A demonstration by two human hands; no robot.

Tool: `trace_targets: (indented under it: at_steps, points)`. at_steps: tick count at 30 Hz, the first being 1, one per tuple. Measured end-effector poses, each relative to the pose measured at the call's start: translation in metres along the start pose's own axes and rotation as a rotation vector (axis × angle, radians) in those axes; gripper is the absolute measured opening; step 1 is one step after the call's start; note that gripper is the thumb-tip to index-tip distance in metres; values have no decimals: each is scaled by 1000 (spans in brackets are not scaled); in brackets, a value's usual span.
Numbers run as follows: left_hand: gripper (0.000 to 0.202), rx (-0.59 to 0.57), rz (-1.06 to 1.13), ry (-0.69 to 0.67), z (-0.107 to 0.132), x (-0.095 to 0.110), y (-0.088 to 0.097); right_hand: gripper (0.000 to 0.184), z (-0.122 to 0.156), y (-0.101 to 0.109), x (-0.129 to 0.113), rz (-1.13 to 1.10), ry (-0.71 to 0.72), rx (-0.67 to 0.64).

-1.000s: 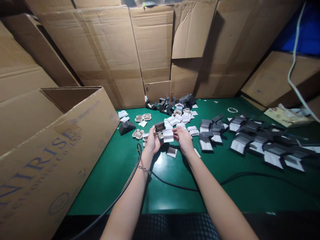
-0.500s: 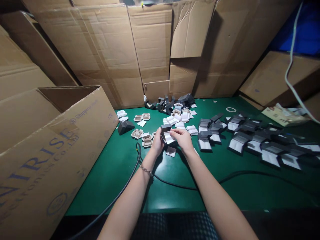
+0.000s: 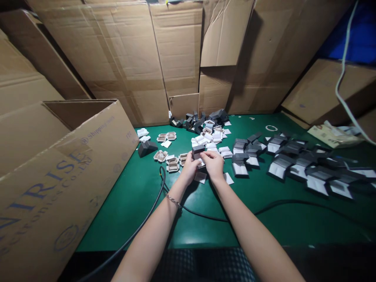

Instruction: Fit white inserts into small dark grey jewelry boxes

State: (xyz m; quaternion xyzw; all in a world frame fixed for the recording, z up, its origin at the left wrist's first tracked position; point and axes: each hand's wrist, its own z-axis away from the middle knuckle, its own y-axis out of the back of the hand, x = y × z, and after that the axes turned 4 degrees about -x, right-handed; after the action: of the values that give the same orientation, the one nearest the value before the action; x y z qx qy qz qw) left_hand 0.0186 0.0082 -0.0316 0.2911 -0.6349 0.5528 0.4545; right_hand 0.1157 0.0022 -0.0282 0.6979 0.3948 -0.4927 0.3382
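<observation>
My left hand (image 3: 190, 167) and my right hand (image 3: 214, 164) meet over the green table (image 3: 141, 203), both closed around one small dark grey hinged box (image 3: 198, 150) with a white insert showing between the fingers. A white card (image 3: 201, 177) lies on the table just under the hands. Small beige trays (image 3: 172, 164) sit left of the hands, and loose white inserts (image 3: 209, 138) lie beyond them.
Rows of open grey boxes (image 3: 293, 160) with white inserts cover the table to the right. A pile of grey boxes (image 3: 202, 117) lies at the back. A big open cardboard carton (image 3: 58, 164) stands left. A black cable (image 3: 205, 215) crosses the table. Cardboard sheets wall the back.
The hands have come closer together and lower. The white insert, held out in the right fingers before, is now mostly tucked into the grey box.
</observation>
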Motion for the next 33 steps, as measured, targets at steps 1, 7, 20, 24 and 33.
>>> trace_targets:
  at_steps: [1,7,20,24,33]
  points:
    - [49,-6,-27,-20,-1,-2,1,20,1,0,0,20,17,-7]
    - [52,1,-76,-106,-4,-9,1,18,3,4,-5,279,147,-102]
    - [51,11,-188,-119,-2,-8,1,18,7,7,-14,452,221,-112]
    - [50,16,-183,-124,-2,-7,0,15,10,8,-19,508,211,-142]
    - [52,7,-147,-37,5,12,-8,41,0,3,-11,93,-50,-104]
